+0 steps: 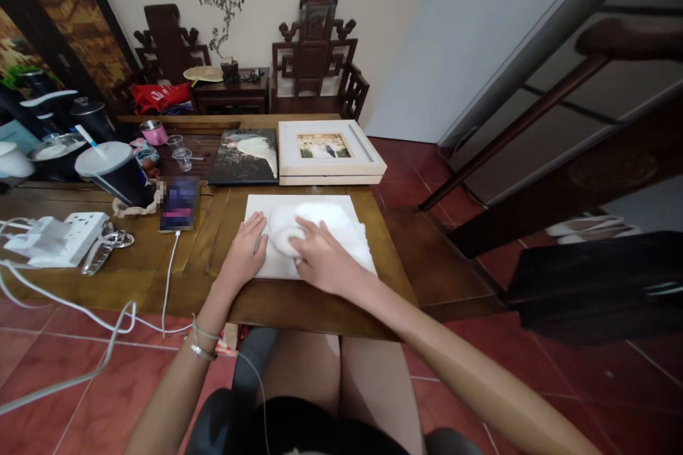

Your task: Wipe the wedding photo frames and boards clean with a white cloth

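Observation:
On the wooden table near its front edge lies a white flat board [257,201]. A soft-looking white mass [325,213], with its kind unclear, covers the middle and right of it. My left hand [249,249] rests flat on the board's left edge, fingers stretched out and holding nothing. Over the white mass is my right hand [323,256], with a ring on one finger. Its index finger reaches forward and its fingertips touch the white surface; the fingers are apart, and part of the mass is hidden beneath the hand.
Behind the board are a framed picture [368,155] and a dark photo panel [229,163]. To the left are a phone [179,202] on a cable, a lidded cup [114,170], a hair clip [101,252] and a power strip [80,234]. White cords hang off the front edge.

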Demonstrator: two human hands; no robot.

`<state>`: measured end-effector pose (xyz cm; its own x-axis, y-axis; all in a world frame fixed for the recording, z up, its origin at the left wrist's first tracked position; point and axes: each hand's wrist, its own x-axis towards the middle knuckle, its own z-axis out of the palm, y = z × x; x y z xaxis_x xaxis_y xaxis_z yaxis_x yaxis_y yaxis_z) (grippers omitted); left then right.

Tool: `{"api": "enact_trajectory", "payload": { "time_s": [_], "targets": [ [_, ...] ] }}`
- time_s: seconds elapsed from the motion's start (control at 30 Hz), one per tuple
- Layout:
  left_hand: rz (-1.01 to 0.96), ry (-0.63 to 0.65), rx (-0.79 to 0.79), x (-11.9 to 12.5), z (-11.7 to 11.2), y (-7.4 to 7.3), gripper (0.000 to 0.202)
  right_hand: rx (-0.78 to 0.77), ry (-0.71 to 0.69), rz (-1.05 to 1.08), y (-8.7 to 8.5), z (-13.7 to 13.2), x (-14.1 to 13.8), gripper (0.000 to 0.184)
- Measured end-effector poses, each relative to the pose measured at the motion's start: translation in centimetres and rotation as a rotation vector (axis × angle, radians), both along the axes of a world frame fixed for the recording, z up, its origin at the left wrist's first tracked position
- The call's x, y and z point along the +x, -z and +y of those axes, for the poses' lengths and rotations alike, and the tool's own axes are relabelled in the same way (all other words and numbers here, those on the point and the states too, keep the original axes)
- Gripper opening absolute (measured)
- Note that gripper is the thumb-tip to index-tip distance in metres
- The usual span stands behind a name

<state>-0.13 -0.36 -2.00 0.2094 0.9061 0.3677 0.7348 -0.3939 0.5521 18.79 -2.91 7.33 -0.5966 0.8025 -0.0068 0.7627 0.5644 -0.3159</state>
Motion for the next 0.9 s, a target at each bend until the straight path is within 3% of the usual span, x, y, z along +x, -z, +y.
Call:
{"api": "enact_trajectory", "payload": {
  "time_s": [0.1,0.2,0.37,0.43,0.5,0.63,0.8,0.9],
  "targets": [
    [-0.08,-0.014,-0.036,0.0,-0.1,-0.7,0.041,-0.01,0.138,-0.058,-0.3,3.2,-2.5,0.037],
    [-0.255,-0.052,-0.1,-0.3,0.0,-1.3,0.043,0.049,0.152,-0.068,0.8,4.1,-4.3,0.039],
    [-0.568,-0.113,-0.146,-0.9,0.3,-1.2,0.053,0.097,-0.186,0.003,3.3,0.4,-3.2,0.031],
    [-0.557,-0.131,-0.138,-0.7,0.3,-1.1,0.053,0.069,-0.334,0.045,3.5,-1.8,-1.6,0.03],
    [-0.464,-0.141,-0.123,-0.4,0.1,-1.1,0.052,0.034,-0.397,0.072,2.8,-3.5,0.2,0.03],
    [-0.218,-0.101,-0.096,0.3,-0.2,-1.2,0.048,-0.001,-0.264,0.005,0.6,-3.5,1.8,0.024],
    [-0.069,-0.049,-0.029,0.4,-0.1,-0.6,0.04,0.009,0.0,-0.102,-1.5,2.3,-0.8,0.027],
    [-0.035,-0.039,0.021,0.2,0.0,-0.4,0.036,0.009,0.022,-0.089,-1.5,5.7,-3.4,0.032]
  ]
}}
